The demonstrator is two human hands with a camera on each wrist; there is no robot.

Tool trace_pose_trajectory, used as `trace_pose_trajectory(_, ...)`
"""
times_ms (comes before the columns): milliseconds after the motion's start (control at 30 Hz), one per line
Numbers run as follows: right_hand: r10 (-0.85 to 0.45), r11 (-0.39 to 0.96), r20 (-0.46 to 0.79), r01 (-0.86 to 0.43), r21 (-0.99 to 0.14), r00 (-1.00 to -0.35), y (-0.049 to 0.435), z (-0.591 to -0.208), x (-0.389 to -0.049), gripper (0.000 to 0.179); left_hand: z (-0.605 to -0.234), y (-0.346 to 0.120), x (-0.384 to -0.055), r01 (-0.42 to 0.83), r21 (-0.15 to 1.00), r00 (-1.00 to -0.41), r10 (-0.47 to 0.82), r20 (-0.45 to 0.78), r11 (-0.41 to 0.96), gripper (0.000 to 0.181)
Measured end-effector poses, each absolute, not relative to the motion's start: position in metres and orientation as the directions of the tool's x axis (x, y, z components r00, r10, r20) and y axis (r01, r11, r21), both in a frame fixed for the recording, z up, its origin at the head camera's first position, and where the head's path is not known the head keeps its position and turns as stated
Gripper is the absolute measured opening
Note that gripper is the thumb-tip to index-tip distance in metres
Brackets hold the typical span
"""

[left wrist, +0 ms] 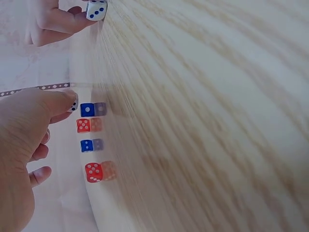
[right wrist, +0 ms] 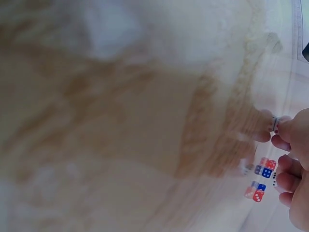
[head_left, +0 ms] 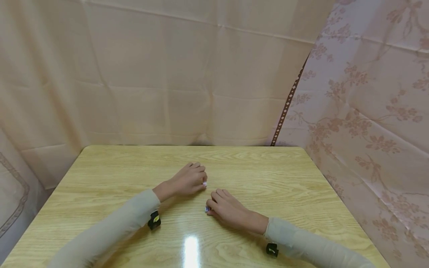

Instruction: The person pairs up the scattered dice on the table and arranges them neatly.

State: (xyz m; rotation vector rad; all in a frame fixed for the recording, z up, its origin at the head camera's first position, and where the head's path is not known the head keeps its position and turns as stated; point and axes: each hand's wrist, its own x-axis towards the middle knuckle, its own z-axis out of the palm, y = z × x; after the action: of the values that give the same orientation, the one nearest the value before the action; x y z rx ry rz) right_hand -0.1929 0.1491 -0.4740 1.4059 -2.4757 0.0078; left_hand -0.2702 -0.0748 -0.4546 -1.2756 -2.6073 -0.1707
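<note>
My left hand [head_left: 189, 181] pinches a small white die [head_left: 205, 184] between thumb and index finger, above the middle of the table. Closer to me, my right hand [head_left: 231, 211] pinches another white die [head_left: 207, 209]; blue pips show on this die [left wrist: 96, 9] in the left wrist view. Beside the left fingertips in that view stands a spaced row of dice: a blue die [left wrist: 87, 109], a red die [left wrist: 83, 125], a second blue die [left wrist: 87, 145] and a second red die [left wrist: 93, 172]. In the head view the left hand hides this row.
The wood-grain table [head_left: 268, 175] has rounded far corners and a glossy top. Behind it hangs a beige curtain [head_left: 151, 74], and a floral curtain [head_left: 368, 111] hangs along the right. Black wrist straps [head_left: 154, 220] sit at both sleeve cuffs.
</note>
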Motion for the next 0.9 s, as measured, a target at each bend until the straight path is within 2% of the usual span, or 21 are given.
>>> trace_pose_trajectory(133, -0.838, 0.528, 0.251, -0.836, 0.148, -0.485, 0.148, -0.475, -0.193, 0.013, -0.453, -0.08, -0.267, 0.789, -0.009, -0.589, 0.76, 0.275, 0.614, 0.016)
trace_pose_trajectory(400, -0.833, 0.535, 0.245, -0.834, 0.135, -0.495, 0.147, -0.474, -0.192, 0.012, -0.456, -0.086, -0.262, 0.791, 0.046, -0.598, 0.755, 0.271, 0.61, 0.015)
trace_pose_trajectory(900, -0.838, 0.528, 0.251, -0.837, 0.144, -0.485, 0.148, -0.473, -0.191, 0.012, -0.457, -0.07, -0.258, 0.824, 0.106, -0.564, 0.788, 0.246, 0.557, 0.012)
